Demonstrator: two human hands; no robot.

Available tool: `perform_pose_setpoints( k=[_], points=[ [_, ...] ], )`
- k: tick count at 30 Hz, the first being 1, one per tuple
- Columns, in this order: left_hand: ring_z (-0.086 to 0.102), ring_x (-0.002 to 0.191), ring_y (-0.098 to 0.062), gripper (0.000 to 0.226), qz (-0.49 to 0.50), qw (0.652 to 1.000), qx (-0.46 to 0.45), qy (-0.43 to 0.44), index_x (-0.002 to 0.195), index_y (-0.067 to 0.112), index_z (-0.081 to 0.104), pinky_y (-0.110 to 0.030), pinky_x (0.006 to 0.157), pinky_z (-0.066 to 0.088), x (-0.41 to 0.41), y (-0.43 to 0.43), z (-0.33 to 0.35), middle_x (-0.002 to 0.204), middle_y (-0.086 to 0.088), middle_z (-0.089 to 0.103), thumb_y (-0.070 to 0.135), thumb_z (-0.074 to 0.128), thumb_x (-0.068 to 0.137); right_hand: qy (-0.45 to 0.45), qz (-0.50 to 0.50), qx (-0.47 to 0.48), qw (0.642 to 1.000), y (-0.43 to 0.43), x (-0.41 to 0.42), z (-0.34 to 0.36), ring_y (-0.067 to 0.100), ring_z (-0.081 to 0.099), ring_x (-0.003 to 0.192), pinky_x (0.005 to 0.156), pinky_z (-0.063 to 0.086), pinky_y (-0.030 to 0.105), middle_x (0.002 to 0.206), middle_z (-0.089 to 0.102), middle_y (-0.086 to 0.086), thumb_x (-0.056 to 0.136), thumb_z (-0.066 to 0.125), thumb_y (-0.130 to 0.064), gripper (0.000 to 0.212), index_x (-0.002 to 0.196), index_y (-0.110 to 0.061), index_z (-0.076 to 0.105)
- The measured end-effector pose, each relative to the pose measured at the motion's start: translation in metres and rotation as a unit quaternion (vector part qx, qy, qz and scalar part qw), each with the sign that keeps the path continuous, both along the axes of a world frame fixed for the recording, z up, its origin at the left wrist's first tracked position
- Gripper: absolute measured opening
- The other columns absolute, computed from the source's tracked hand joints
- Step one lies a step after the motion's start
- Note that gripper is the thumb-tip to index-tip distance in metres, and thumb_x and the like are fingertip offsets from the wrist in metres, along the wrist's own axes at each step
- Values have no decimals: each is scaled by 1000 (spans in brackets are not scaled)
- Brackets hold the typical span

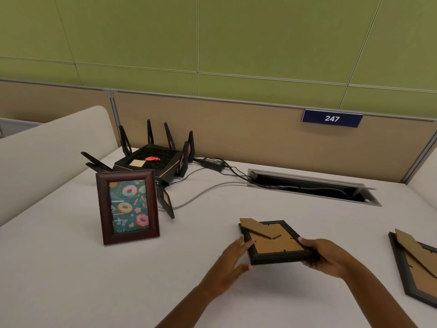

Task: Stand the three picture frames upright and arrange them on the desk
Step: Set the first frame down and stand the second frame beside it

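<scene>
Both hands, left hand [236,256] and right hand [324,255], grip the black frame [274,243] face-down at lower centre. The brown frame [127,207] stands upright at left.

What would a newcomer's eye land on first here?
Likely the brown frame standing upright at the left of the desk, its doughnut picture bright against the white. Next, the black frame at centre, back side up, gripped by the left hand and right hand. Behind, the router glows red, and a third frame lies face down at the right edge.
</scene>
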State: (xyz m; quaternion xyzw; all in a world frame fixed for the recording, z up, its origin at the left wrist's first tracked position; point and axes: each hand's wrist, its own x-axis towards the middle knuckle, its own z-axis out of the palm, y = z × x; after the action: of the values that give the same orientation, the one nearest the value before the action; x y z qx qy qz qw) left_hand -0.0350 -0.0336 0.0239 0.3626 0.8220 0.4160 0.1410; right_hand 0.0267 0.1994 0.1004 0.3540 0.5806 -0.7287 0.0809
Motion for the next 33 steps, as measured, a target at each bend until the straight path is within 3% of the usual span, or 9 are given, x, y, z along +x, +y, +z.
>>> perform_pose_setpoints(
  k=[4,8,12,16,19,21,25,29,33],
  points=[
    [21,136,-6,48,44,996,62,44,126,45,24,-25,113,22,-15,-22,14,147,9,24,32,51,89,9,-2,-44,999,-26,-16,17,27,57,70,39,55,25,82,58,20,88,52,-4,11,87,6,54],
    [49,118,-17,29,119,977,135,113,114,13,54,-20,104,36,-32,-47,26,122,-8,55,1,46,89,27,35,-79,996,-56,-32,33,32,66,66,40,56,29,80,65,23,87,52,-5,12,93,5,54],
    [56,95,-3,32,190,945,223,145,100,20,57,-6,87,42,-44,-65,38,98,-3,62,-8,50,84,96,74,-124,985,-77,-49,48,32,72,63,47,59,32,69,72,23,90,47,-15,24,89,6,60],
    [56,88,-7,23,263,924,271,66,109,2,55,0,74,43,-60,-77,44,96,1,60,-4,46,89,141,133,24,981,-94,-68,39,28,70,81,69,60,33,94,70,18,95,40,-22,34,108,3,58],
    [54,96,-10,25,251,922,296,1,114,9,49,0,72,46,-70,-86,52,104,1,58,0,43,91,158,143,251,944,-107,-81,22,27,55,108,92,46,38,120,54,9,89,53,-22,40,126,-10,43],
    [54,96,-11,25,237,922,306,-27,112,14,47,-1,72,46,-75,-91,55,104,2,57,0,42,91,194,155,299,921,-119,-88,14,22,49,115,93,43,37,121,51,2,86,58,-22,46,128,-16,40],
    [54,102,-13,28,207,921,317,-90,118,11,46,-5,77,49,-85,-98,59,111,-2,56,4,42,92,258,155,261,917,-134,-102,3,20,59,105,83,49,24,121,60,9,88,54,-16,31,119,-14,51],
    [59,100,-14,20,200,917,321,-130,105,25,52,-21,85,50,-101,-105,59,108,-1,61,11,43,93,276,139,172,935,-143,-113,-8,8,62,95,69,53,16,114,62,6,87,54,-12,24,109,-21,54],
    [68,90,-5,23,179,890,359,-217,104,27,60,-16,74,55,-115,-107,58,97,8,69,30,42,90,266,134,135,945,-150,-123,-25,10,63,95,69,56,16,111,63,4,88,52,-11,23,109,-21,53]
  ],
)
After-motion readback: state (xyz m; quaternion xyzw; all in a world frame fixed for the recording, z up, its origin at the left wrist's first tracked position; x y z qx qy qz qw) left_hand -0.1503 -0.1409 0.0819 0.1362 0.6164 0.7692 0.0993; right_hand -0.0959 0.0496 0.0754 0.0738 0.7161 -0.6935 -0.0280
